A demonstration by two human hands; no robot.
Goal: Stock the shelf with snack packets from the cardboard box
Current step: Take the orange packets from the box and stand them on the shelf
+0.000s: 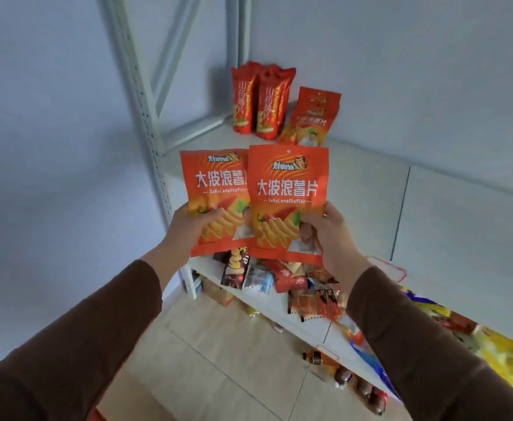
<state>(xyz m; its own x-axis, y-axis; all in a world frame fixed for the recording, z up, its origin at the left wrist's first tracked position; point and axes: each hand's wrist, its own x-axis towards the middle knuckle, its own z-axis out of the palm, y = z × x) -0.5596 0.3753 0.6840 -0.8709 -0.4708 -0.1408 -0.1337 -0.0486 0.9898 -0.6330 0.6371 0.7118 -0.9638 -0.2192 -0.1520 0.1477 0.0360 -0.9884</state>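
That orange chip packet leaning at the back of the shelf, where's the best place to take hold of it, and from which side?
Probably by its top seal edge, from the front right. The leaning packet tilts back with its top edge free, while the upright red packets crowd its left side. Both hands are busy: the left hand and right hand each grip a chip packet.

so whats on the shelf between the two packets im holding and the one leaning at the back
Nothing: the head view shows bare white shelf between the held packets and the leaning packet.

Soft, even daylight, cool and bluish on the walls; no hard shadows. Wide-angle bending at the edges, lower right corner smeared and blurry.
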